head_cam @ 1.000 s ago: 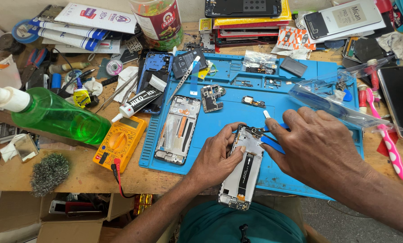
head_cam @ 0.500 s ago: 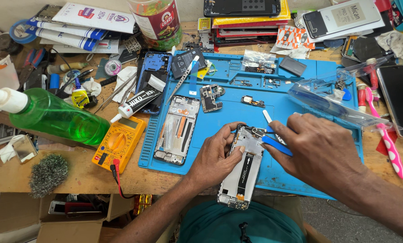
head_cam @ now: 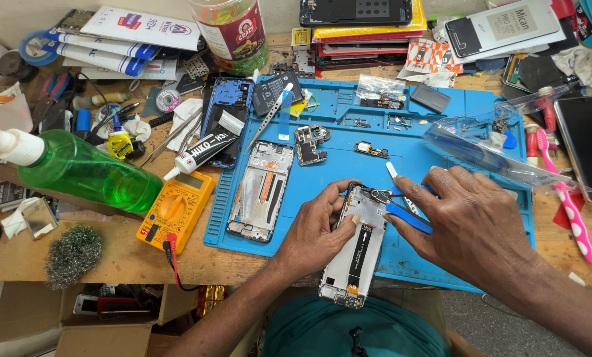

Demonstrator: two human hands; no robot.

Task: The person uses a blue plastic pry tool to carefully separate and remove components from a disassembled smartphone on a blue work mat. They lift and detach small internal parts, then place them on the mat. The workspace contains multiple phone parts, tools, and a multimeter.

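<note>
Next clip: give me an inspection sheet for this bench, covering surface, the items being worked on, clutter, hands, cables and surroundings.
Surface: blue ribbed silicone repair mat on a wooden bench.
Job's things: opened phone chassis with black flex strip at the mat's front edge; blue flat plastic pry tool at its top.
Clutter: second stripped phone frame, small circuit board, green liquid bottle, yellow multimeter, steel wool ball, pink toothbrush.
Hands: left hand steadies the chassis; right hand holds the pry tool.
Cables: red multimeter lead hangs over the bench edge.
Surroundings: cardboard boxes below the bench.
</note>
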